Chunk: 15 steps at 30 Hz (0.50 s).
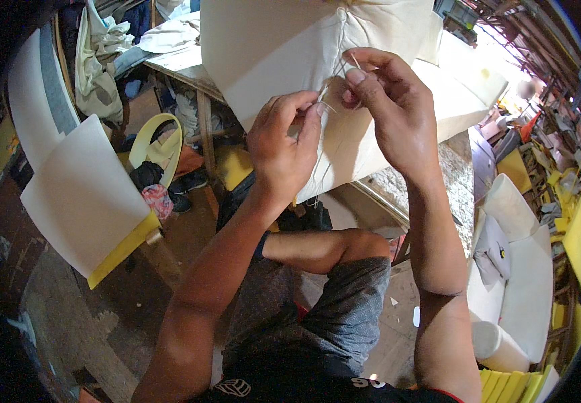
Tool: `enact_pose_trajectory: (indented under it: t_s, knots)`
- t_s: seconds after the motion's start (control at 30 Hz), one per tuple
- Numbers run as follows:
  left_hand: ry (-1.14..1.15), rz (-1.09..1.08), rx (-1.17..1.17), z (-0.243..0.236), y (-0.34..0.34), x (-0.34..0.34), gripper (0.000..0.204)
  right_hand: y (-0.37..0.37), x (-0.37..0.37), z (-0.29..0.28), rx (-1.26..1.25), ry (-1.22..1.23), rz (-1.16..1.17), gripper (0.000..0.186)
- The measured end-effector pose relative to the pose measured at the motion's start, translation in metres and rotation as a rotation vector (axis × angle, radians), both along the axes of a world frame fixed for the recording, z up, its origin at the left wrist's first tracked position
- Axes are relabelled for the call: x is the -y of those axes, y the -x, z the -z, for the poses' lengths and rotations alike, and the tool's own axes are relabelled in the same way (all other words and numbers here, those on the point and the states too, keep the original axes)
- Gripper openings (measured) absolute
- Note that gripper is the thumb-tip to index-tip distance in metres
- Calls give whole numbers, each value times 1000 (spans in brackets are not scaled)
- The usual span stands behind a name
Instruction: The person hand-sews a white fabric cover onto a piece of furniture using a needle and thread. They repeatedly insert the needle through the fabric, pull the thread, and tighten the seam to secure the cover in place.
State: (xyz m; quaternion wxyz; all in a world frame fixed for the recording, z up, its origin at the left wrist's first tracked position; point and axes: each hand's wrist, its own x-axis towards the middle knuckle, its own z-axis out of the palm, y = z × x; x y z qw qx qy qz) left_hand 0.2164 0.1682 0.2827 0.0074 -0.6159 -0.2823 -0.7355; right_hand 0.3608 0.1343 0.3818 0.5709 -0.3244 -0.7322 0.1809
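Observation:
In front of me a large cream upholstered piece point(263, 47) rests on a worktable, with a gathered seam running down its near corner. My left hand point(283, 138) pinches a pale thread point(325, 87) between thumb and forefinger, close against this seam. Just to the right and a little higher, my right hand point(398, 107) has its thumb and forefinger closed on a thin strand of the thread. Whether a needle is in those fingers I cannot make out. A loose thread end hangs down the seam below my left hand.
White padded panels with a yellow foam edge point(121, 252) stand at the left. The worktable's wooden leg point(206, 127) is beside a yellow ring-shaped piece point(176, 154). To the right are a cream sofa point(528, 295) and scattered foam scraps. My bent leg point(317, 252) is under the work.

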Motion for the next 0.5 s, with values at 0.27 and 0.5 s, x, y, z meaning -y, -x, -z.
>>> enact_pose_trajectory:
  t_s: [0.27,0.5]
  knots:
    - [-90,-72,-38,0,0,1,14,-24,30,15,-356,172,-539,51]
    - [91,-129,-117,74,11,17,16,-51,70,30,-411,127,-914,60]
